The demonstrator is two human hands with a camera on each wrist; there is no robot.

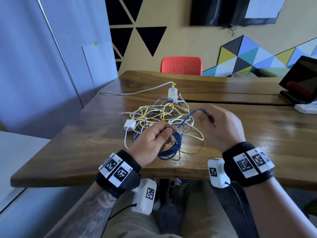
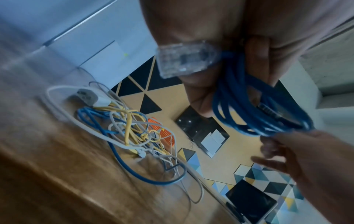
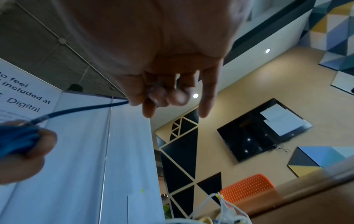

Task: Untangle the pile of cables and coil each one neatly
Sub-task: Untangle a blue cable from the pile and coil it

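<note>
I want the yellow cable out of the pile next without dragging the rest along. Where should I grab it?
Probably at the yellow cable's plug end on the pile's far right edge, coming from the right. That end lies at the outside of the tangle, while its middle loops weave under blue and white cables, so pulling there would likely tighten things.

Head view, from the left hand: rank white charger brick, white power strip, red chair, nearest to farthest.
From the left hand, which holds the blue cable coil:
1. White charger brick, just beyond, at the pile's left edge.
2. White power strip, behind the pile, mid-table.
3. Red chair, past the table's far edge.
</note>
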